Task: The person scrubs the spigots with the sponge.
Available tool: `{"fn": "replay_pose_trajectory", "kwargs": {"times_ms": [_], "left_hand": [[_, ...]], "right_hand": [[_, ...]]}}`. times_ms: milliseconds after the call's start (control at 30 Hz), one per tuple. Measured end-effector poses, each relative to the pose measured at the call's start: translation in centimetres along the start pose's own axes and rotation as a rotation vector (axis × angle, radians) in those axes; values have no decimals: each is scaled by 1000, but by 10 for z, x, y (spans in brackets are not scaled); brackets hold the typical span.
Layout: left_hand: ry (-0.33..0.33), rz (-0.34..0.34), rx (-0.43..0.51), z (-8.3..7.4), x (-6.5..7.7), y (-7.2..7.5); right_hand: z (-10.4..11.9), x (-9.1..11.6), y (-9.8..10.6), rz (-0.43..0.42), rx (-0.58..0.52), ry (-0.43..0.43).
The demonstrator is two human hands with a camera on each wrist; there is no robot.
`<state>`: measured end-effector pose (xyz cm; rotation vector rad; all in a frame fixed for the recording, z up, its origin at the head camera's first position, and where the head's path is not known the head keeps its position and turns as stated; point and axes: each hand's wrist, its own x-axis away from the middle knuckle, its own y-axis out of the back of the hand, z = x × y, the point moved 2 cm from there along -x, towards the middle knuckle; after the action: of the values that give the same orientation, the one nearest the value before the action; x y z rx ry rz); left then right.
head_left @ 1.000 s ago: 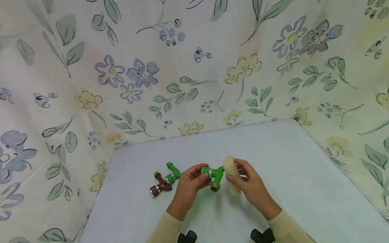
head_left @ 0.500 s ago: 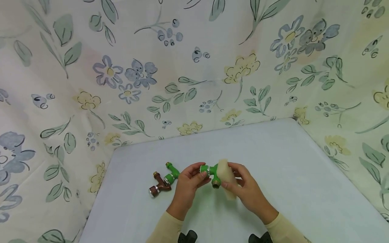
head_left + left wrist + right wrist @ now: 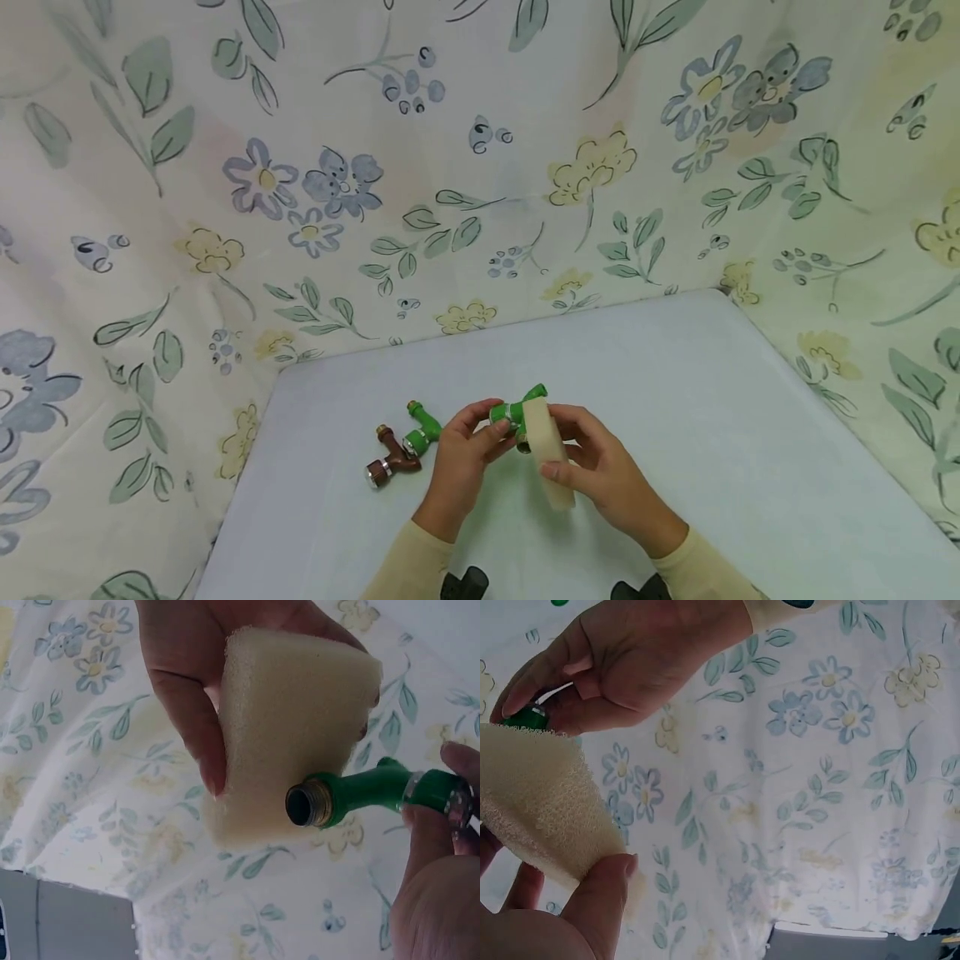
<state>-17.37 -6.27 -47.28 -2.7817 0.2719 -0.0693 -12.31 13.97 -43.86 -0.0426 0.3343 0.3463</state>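
My left hand [image 3: 463,462] grips a green tap [image 3: 507,413] by its chrome-ringed end, thumb on the near side. The tap's brass threaded mouth [image 3: 310,802] shows in the left wrist view. My right hand [image 3: 615,475] holds a cream sponge block [image 3: 550,457], thumb on one face and fingers behind. The sponge lies right against the tap and hides part of its body in the head view; one green end pokes out above it. In the right wrist view the sponge [image 3: 540,791] covers most of the tap.
Left of my left hand, a second green tap [image 3: 424,428] and a brown tap [image 3: 394,461] lie close together on the white table [image 3: 660,375]. A floral cloth [image 3: 480,250] hangs behind the table and along both sides.
The sponge has moved left and down across the tap, now covering more of it. The tap has turned a little in my left hand. Both other taps lie unmoved.
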Motion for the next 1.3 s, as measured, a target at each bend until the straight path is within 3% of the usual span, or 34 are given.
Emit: {"fn": "replay_pose_trajectory", "kwargs": {"times_ms": [333, 500, 833, 1033, 1300], "left_hand": [[18, 113, -156, 11, 4, -6], [27, 178, -189, 11, 7, -12], [-16, 268, -158, 7, 12, -18], [-43, 322, -145, 5, 13, -20], [-31, 334, -145, 6, 12, -18]], "right_hand": [[3, -2, -1, -11, -39, 107], [6, -2, -4, -33, 6, 125], [27, -4, -7, -133, 241, 31], [24, -6, 0, -188, 295, -22], [18, -10, 5, -225, 303, -66]]}}
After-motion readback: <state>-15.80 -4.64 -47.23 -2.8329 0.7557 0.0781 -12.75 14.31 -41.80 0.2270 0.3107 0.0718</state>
